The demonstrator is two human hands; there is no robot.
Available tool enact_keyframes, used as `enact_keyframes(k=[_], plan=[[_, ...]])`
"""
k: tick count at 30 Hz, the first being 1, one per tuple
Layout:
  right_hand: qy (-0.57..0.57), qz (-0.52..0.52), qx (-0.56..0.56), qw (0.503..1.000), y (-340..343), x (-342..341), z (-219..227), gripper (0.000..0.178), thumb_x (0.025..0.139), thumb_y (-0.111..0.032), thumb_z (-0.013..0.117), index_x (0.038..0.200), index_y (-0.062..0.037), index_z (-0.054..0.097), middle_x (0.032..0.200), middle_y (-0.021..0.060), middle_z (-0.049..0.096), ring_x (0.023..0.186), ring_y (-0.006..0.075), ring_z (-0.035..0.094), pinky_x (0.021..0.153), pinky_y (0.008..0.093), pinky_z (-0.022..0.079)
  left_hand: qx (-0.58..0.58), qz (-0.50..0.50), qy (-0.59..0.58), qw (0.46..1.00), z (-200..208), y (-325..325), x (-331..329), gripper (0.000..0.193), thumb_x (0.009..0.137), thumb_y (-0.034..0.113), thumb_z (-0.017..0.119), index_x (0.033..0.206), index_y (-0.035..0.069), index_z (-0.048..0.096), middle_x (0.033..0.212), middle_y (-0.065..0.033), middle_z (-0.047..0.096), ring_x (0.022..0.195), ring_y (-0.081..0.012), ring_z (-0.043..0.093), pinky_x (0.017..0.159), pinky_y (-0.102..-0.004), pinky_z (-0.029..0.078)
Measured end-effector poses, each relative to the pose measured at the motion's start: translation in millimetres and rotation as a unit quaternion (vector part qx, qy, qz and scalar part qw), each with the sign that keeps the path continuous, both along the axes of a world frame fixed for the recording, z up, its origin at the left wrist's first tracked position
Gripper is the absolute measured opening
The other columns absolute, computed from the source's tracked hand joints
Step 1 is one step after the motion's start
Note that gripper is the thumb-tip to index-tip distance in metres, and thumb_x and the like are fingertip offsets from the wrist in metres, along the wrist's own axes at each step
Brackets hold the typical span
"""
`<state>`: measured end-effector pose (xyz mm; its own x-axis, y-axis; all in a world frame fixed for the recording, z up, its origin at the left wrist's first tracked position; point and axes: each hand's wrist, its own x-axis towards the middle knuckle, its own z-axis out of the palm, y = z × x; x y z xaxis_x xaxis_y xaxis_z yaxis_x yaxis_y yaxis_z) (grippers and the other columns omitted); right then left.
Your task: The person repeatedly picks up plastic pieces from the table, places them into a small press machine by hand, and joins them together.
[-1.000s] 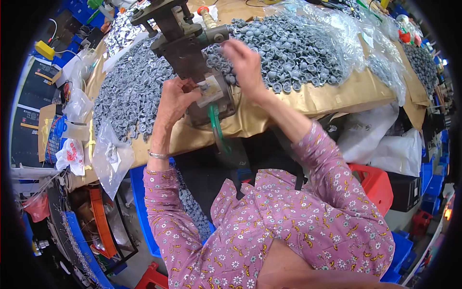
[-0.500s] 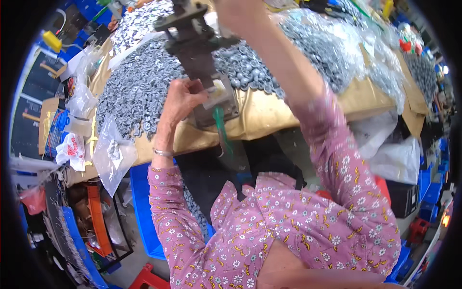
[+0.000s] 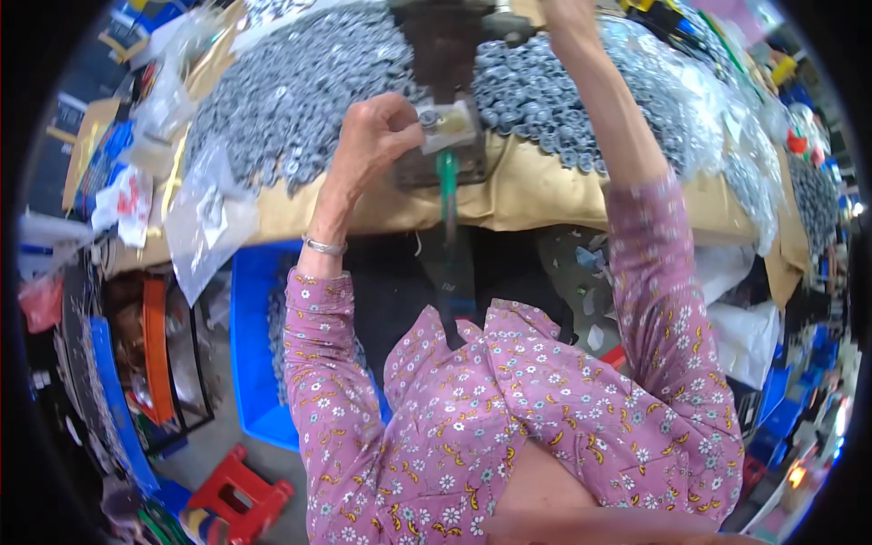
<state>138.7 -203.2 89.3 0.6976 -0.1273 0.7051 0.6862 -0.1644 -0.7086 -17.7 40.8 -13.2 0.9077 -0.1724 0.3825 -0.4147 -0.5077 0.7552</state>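
Note:
A dark metal hand press (image 3: 443, 45) stands at the bench's front edge, with a pale fixture block (image 3: 451, 127) on its base. In the fixture sits a small grey round part (image 3: 429, 118). My left hand (image 3: 377, 136) is at the fixture's left side, thumb and forefinger closed together; whatever they pinch is hidden. Below the fixture a green strip (image 3: 446, 177) hangs from the base. My right hand (image 3: 570, 20) is raised at the top edge, right of the press and near its side knob (image 3: 509, 29). Its fingers are cut off by the frame.
Heaps of small grey round parts (image 3: 300, 100) cover the bench on both sides of the press. Clear plastic sheeting (image 3: 672, 91) lies over the right heap. A plastic bag (image 3: 209, 213) hangs over the left front edge. Below are a blue bin (image 3: 259, 363) and a red stool (image 3: 238, 495).
The whole view has shifted, so the press appears farther right and higher. My right hand has moved rightward, away from the press column. My left hand stays at the fixture.

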Motion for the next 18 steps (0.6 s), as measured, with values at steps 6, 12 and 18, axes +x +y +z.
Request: enact_keyframes(k=[6, 12, 18], plan=[[0.015, -0.118, -0.156, 0.981, -107, -149, -109, 0.022, 0.094, -0.010, 0.071, 0.115, -0.0039, 0.072, 0.106, 0.0074, 0.074, 0.087, 0.0188, 0.067, 0.085, 0.0322, 0.051, -0.016, 0.228, 0.057, 0.972, -29, 52, -117, 0.016, 0.082, 0.007, 0.077, 0.082, -0.003, 0.065, 0.062, -0.0006, 0.053, 0.058, -0.0080, 0.046, 0.054, -0.0276, 0.039], [-0.036, -0.135, -0.340, 0.930, -129, -191, -168, 0.029, 0.084, -0.007, 0.077, 0.113, -0.0077, 0.072, 0.105, 0.0095, 0.071, 0.091, 0.0260, 0.067, 0.082, 0.0385, 0.050, -0.072, 0.366, 0.210, 0.904, -157, 121, -239, 0.009, 0.086, 0.002, 0.063, 0.079, -0.002, 0.068, 0.068, 0.0047, 0.058, 0.058, -0.0039, 0.047, 0.050, -0.0224, 0.035], [-0.009, -0.124, -0.278, 0.953, -107, -185, -179, 0.023, 0.082, -0.008, 0.078, 0.105, -0.0089, 0.073, 0.097, 0.0067, 0.071, 0.091, 0.0257, 0.067, 0.078, 0.0390, 0.050, 0.087, 0.438, 0.253, 0.858, -265, 129, -303, 0.017, 0.084, 0.011, 0.067, 0.086, -0.005, 0.073, 0.065, -0.0104, 0.065, 0.063, -0.0132, 0.062, 0.060, -0.0329, 0.049]])
